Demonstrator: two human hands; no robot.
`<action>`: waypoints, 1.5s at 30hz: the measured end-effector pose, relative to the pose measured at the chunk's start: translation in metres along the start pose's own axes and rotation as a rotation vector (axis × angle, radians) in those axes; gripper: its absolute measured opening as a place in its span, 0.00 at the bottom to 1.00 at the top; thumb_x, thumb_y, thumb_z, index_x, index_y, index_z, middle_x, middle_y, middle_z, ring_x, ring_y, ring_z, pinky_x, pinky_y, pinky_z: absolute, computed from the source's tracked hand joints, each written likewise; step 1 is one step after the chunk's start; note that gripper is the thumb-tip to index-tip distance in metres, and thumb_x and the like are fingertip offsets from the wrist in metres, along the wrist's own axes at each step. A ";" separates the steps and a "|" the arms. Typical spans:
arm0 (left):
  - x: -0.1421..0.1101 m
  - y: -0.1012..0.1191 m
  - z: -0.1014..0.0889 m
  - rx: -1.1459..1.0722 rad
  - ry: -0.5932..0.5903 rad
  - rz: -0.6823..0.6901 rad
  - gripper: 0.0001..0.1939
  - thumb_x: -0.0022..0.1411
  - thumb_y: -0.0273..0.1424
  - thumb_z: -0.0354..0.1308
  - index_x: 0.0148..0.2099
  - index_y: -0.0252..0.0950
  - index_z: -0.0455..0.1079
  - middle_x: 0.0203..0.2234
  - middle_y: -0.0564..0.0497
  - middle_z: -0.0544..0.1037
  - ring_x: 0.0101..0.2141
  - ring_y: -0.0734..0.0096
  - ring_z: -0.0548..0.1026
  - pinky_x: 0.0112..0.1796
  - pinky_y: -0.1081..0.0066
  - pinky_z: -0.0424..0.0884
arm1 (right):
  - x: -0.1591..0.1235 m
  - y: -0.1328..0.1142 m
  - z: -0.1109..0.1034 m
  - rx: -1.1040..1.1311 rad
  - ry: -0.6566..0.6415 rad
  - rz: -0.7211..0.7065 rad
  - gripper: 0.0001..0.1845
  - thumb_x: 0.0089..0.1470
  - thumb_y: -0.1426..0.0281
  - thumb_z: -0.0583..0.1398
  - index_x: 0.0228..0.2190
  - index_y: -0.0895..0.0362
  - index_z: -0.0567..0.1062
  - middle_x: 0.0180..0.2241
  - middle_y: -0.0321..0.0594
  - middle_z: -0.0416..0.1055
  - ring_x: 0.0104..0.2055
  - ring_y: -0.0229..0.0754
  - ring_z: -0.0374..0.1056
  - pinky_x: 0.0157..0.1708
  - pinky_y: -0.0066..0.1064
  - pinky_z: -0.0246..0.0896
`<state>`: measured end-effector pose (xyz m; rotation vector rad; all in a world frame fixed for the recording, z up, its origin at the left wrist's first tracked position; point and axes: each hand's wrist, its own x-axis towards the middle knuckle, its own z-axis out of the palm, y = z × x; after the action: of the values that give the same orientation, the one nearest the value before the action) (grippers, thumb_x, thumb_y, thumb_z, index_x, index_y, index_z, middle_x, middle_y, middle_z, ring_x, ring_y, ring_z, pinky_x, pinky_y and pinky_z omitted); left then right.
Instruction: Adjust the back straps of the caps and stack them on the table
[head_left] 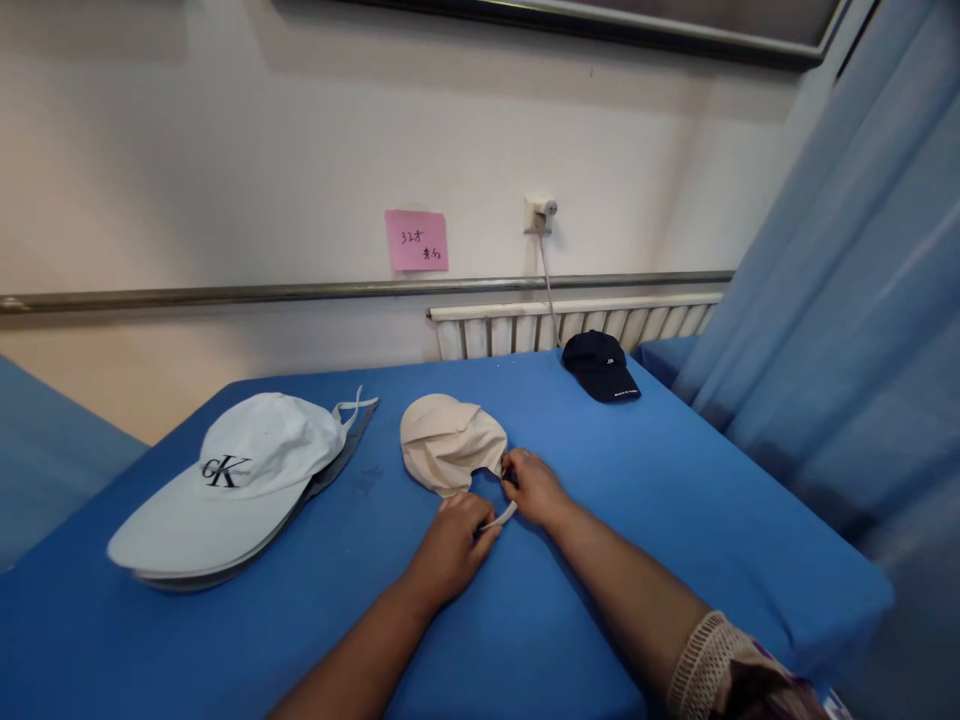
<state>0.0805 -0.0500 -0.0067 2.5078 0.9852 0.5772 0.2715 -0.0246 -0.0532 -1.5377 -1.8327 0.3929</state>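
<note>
A beige baseball cap (pixel 450 440) lies on the blue-covered table (pixel 555 610), with its back opening and strap (pixel 501 518) facing me. My left hand (pixel 459 535) is closed on the left side of the strap at the cap's rear edge. On the other side, my right hand (pixel 534 485) pinches the strap's right end beside the opening. The cap's brim is hidden from view. To the left sits a white cap (pixel 262 450) with black letters, stacked over a dark grey cap (pixel 330 475) that shows along its edge.
A navy cap (pixel 600 365) rests near the table's far right edge. Behind stand a radiator (pixel 585 325), a metal rail (pixel 300 292) and a wall socket (pixel 538 215) with a plugged-in cord. A pink note (pixel 416 240) is on the wall. Blue curtains (pixel 840 300) hang at right.
</note>
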 end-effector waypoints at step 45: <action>0.006 -0.034 -0.011 -0.611 0.290 -0.383 0.15 0.60 0.44 0.57 0.36 0.36 0.73 0.23 0.53 0.75 0.23 0.72 0.71 0.26 0.73 0.67 | 0.003 -0.020 0.020 0.061 -0.047 -0.080 0.13 0.53 0.78 0.60 0.40 0.52 0.74 0.42 0.40 0.70 0.41 0.43 0.68 0.43 0.33 0.63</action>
<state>0.0606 -0.0202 -0.0131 1.6823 1.1401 0.9603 0.2435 -0.0231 -0.0539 -1.4203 -1.8936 0.4467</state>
